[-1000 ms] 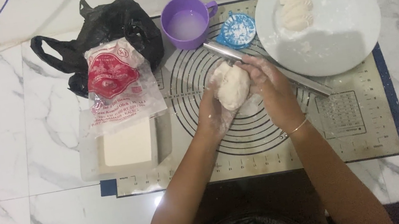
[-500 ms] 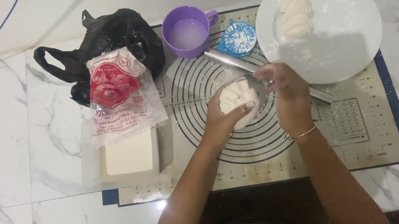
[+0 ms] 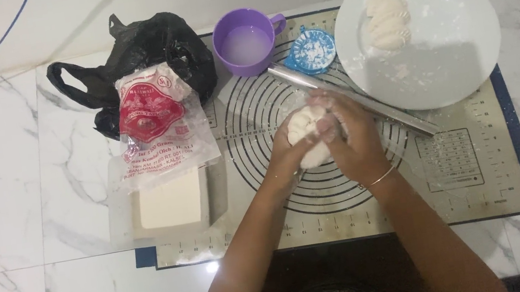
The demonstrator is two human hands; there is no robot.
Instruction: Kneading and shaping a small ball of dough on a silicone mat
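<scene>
Between both hands sits the dough ball (image 3: 307, 133): the left hand (image 3: 289, 155) cups it from below, the right hand (image 3: 349, 136) closes over it. Better to press evenly and stay clear of the rolling pin (image 3: 356, 101) just beyond the right hand.

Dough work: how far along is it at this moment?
Done: shaped pieces lie on the white plate. In hand: the left hand and right hand both wrap one dough lump over the mat. Left: that lump is not yet shaped or plated; the rolling pin lies idle.
</scene>
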